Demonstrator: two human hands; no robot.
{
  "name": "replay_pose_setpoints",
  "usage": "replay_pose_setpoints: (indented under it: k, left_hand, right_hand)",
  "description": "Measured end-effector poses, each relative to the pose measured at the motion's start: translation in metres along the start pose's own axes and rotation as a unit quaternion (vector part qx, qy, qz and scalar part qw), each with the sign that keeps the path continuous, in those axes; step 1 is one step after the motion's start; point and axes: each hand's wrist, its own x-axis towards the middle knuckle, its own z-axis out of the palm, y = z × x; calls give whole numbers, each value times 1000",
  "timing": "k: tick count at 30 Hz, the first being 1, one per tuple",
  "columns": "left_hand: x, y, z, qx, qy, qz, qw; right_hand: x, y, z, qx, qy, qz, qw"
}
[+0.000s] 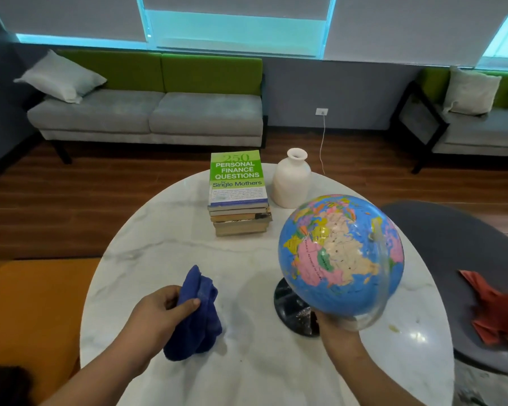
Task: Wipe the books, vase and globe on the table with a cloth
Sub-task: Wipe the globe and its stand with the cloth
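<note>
While I am holding the globe (340, 256) tilted at the right of the table (159, 244), its black base (291, 309) canted, I am judging that the wipe needs a steady cradle beneath and overlapping cloth passes, turning the sphere to reach its far face. My right hand (333, 323) is cupping the globe from below, fingers curled round its lower curve. My left hand (162, 306) is pinching the bunched blue cloth (197, 317) between thumb and fingers, apart from the globe. The books (238, 200) and vase (291, 178) are standing side by side behind.
</note>
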Motion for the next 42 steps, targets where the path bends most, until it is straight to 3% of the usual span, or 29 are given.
replay_pose_setpoints:
  k: [10, 14, 17, 23, 27, 34, 38, 42]
  left_hand:
    - [21, 12, 28, 63, 37, 58, 996]
    - [25, 25, 50, 100, 17, 121, 987]
    - [32, 33, 72, 85, -23, 135, 987]
    - [44, 36, 104, 130, -27, 163, 978]
    - [42, 40, 120, 170, -55, 201, 963]
    - [42, 23, 140, 333, -153, 254, 895]
    - [47, 29, 136, 361, -120, 192, 905]
    - [46, 21, 143, 343, -116, 289, 886]
  right_hand:
    - [9, -2, -11, 13, -76, 74, 994]
    - [10, 1, -16, 21, -81, 87, 993]
    - [10, 4, -22, 38, -94, 98, 990]
    - [12, 3, -30, 104, -120, 86, 984]
    - [14, -9, -24, 194, -126, 117, 966]
    - [12, -11, -20, 177, -122, 110, 970]
    - [9, -8, -19, 147, -115, 111, 976]
    - [10, -22, -9, 180, -73, 135, 972]
